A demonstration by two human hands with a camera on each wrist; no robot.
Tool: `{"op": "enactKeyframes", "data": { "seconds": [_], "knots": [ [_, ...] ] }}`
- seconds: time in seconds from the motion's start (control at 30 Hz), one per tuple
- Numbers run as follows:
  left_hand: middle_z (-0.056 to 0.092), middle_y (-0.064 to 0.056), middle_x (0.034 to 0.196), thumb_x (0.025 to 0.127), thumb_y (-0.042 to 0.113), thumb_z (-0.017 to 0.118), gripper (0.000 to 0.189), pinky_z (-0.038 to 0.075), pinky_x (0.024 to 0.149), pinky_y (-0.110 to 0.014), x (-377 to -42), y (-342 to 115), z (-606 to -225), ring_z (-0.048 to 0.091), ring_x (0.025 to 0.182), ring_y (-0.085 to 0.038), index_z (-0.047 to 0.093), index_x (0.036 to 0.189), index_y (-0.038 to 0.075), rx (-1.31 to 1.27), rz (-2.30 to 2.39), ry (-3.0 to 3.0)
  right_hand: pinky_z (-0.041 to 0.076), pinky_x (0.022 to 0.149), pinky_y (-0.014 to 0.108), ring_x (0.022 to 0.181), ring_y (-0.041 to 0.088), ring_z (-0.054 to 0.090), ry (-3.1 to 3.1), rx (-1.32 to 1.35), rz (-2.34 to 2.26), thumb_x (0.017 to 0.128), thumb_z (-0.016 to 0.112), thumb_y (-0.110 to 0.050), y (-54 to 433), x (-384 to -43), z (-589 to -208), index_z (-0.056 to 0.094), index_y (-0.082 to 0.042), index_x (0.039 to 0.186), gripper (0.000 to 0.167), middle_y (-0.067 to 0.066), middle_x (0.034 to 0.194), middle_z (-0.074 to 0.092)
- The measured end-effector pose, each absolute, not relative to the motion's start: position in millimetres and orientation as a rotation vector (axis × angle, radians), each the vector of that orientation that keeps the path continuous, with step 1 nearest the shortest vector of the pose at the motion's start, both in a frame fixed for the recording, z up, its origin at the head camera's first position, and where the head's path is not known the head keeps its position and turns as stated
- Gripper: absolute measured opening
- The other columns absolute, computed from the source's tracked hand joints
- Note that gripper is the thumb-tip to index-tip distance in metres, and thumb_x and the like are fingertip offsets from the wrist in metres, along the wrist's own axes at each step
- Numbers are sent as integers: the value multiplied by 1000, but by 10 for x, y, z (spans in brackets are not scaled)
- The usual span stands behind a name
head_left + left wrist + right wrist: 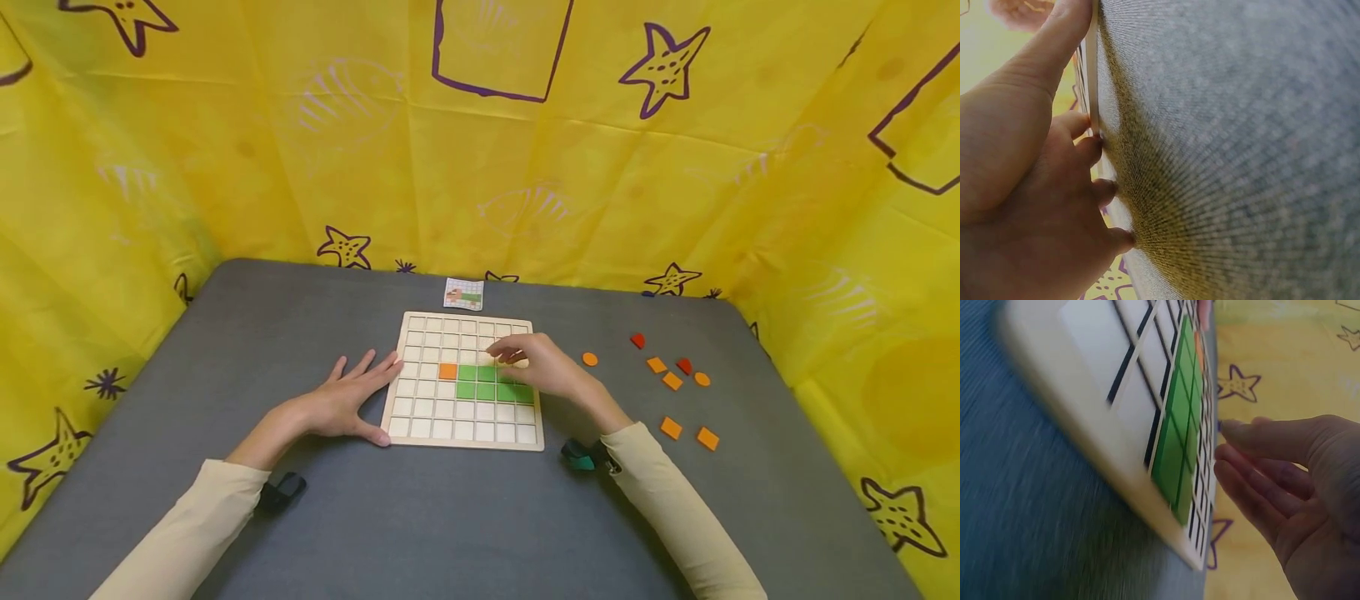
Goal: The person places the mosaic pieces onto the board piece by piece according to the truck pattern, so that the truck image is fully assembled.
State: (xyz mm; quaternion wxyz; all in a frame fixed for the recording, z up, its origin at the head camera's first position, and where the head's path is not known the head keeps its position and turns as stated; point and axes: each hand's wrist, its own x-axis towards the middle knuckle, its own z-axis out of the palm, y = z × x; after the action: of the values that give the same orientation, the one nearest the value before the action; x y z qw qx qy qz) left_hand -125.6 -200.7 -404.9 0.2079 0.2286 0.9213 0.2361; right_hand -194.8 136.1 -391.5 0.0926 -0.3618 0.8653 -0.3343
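The left hand (341, 404), fingers spread, touched the left edge of the board (465, 443) on the table (420, 517), while the right hand (546, 365) hung half-curled above the green tiles (486, 391), no piece visible in its grasp, so a low fingertip sweep could have dislodged them.

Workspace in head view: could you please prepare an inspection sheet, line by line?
Surface: grey table
Job's things: grid board, green tiles and one orange tile in its cells; loose orange pieces and red pieces to its right; picture card beyond its far edge
Clutter: nothing seen
Hands: left hand touches the board's left edge; right hand over the board, no tile seen in it
Cables: nothing seen
Surroundings: patterned yellow cloth
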Motion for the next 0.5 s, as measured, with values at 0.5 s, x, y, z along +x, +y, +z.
{"op": "enactKeyframes", "data": {
  "seconds": [0.5],
  "knots": [
    [7,-12,164,72,54,80,116,-11,110,-66,-1257,-2024,-4069,-6,148,-42,15,158,10,656,651,2567,55,87,37,96,22,68,2662,-992,-975,87,72,-1,1854,-1907,-3960,68,0,117,30,11,109,71]
  ]
}}
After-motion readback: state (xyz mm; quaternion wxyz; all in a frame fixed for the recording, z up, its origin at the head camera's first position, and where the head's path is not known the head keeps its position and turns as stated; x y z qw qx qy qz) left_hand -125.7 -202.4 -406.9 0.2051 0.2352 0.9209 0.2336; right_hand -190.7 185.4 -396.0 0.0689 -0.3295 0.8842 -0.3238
